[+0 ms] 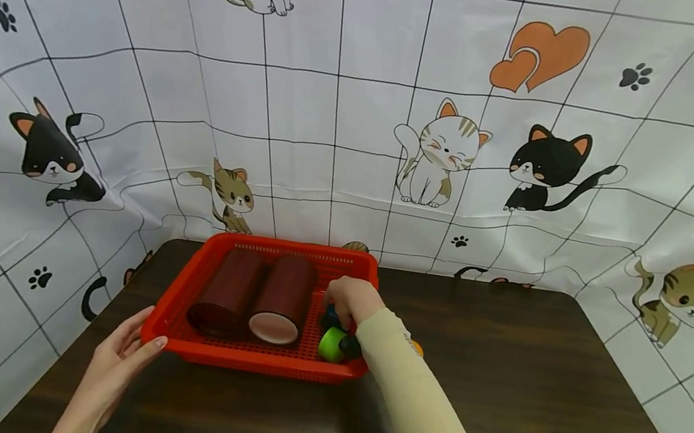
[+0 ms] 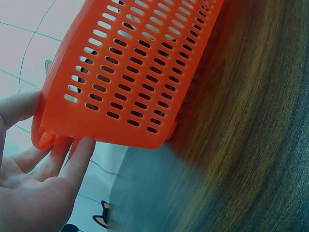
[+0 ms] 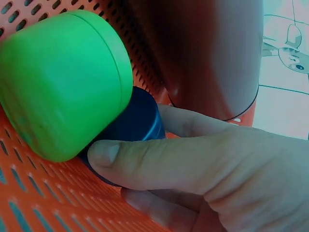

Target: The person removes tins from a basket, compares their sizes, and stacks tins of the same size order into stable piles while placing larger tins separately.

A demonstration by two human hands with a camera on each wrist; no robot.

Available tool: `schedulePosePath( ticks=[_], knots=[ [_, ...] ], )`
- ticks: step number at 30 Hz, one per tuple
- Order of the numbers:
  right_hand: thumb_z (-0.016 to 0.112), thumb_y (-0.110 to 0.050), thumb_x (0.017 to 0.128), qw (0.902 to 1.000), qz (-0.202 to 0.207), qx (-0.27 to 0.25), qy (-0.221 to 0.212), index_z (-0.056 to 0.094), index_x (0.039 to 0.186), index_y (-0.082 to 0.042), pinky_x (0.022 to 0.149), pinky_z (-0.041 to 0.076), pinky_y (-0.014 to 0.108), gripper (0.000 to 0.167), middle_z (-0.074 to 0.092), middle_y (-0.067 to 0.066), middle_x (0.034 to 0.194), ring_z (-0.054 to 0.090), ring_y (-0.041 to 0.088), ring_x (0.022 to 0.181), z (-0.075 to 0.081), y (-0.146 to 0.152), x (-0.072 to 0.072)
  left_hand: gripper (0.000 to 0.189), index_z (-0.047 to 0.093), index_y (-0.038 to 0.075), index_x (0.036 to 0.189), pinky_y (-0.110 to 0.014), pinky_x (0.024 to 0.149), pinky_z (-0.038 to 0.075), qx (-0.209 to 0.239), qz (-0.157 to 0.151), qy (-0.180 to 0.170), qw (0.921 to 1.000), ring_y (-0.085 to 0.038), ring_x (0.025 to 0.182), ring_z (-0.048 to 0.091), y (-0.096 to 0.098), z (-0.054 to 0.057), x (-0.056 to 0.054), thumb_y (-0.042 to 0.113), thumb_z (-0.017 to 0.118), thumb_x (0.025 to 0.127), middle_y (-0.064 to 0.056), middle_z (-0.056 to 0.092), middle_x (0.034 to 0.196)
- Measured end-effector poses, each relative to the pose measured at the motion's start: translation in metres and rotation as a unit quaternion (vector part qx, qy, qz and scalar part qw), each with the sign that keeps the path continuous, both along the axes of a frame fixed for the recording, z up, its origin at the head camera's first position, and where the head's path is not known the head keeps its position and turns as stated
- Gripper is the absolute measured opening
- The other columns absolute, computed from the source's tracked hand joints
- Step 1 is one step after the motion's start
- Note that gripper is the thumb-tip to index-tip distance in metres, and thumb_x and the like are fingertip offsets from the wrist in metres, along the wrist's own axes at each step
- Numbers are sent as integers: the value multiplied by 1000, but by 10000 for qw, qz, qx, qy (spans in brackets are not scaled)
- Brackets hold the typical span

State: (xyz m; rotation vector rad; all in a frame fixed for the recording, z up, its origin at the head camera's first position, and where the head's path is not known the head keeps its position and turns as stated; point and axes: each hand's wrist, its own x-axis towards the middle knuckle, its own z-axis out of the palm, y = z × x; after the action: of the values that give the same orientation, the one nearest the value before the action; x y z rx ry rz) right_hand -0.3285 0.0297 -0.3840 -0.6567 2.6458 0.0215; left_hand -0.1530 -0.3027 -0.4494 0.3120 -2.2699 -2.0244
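Observation:
A red plastic basket (image 1: 260, 362) with slotted walls stands on the dark wooden table. My left hand (image 1: 116, 365) grips its near left corner; the left wrist view shows thumb and fingers about the rim. Inside the basket's right side, my right hand (image 1: 354, 300) pinches a dark blue cylindrical object (image 3: 137, 116) between thumb and fingers. Against it lies a bright green rounded cylinder (image 3: 67, 82). A small black object (image 1: 350, 347) sits beside the green one in the head view, partly covered by the sleeve. What kind of things these are, I cannot tell.
Two large brown-red cylinders (image 1: 230, 289) lie side by side in the basket's left and middle. Something orange (image 1: 417, 347) peeks out past the right sleeve. Behind the table (image 1: 496, 385) hangs a white cat-print sheet (image 1: 361, 115).

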Motion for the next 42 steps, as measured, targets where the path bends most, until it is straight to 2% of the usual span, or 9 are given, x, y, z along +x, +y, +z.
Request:
schedulePosePath(
  ticks=[5,10,16,21,28,33,37,42],
  knots=[
    [79,2,78,9999,-68,-102,-95,69,126,-25,74,60,30,57,66,1,126,55,16,93,3,1,0,79,20,14,159,-6,81,51,-28,31,-78,10000,18,101,55,1,0,0,23,66,96,19,45,122],
    [80,1,78,9995,18,-322,39,70,124,-24,77,59,30,53,68,0,122,57,15,95,8,5,1,79,20,15,159,-6,80,51,-100,58,-91,9999,18,100,55,2,0,0,25,67,96,18,44,124],
    [79,-1,78,9943,181,-1043,100,67,127,-21,83,57,31,54,65,0,124,53,17,106,12,13,0,80,20,14,159,-6,80,51,-23,49,-41,10000,19,101,55,0,0,0,24,67,95,20,44,123],
    [81,-7,79,9802,200,-1971,69,61,129,-17,91,56,35,54,62,4,127,55,21,112,17,19,0,79,20,15,159,-5,80,51,13,74,-61,10000,19,100,55,-4,0,0,24,67,96,19,44,124],
    [81,-12,81,9571,48,-2891,177,59,131,-17,95,56,37,55,62,5,129,60,22,111,22,29,3,81,18,18,159,-4,80,50,-38,141,-235,9996,21,99,53,-2,0,-1,26,67,96,6,40,139],
    [80,-16,83,9439,71,-3290,272,59,137,-20,93,57,36,59,61,6,133,62,22,109,18,38,8,82,17,19,160,-4,79,49,-41,128,-327,9994,21,98,52,-1,-1,-1,27,67,96,6,39,139],
    [81,-19,83,9316,-71,-3609,435,58,139,-21,90,57,36,61,60,7,134,61,22,105,15,45,15,80,19,17,159,-4,79,49,-110,136,-236,9996,22,99,52,1,0,-1,27,66,96,0,37,144],
    [82,-26,82,9145,-303,-3984,641,57,139,-24,86,57,35,62,60,4,133,61,23,108,15,52,26,79,19,17,159,-3,79,49,-114,176,-200,9996,22,98,52,2,-1,-2,26,66,96,2,37,142]
  ],
)
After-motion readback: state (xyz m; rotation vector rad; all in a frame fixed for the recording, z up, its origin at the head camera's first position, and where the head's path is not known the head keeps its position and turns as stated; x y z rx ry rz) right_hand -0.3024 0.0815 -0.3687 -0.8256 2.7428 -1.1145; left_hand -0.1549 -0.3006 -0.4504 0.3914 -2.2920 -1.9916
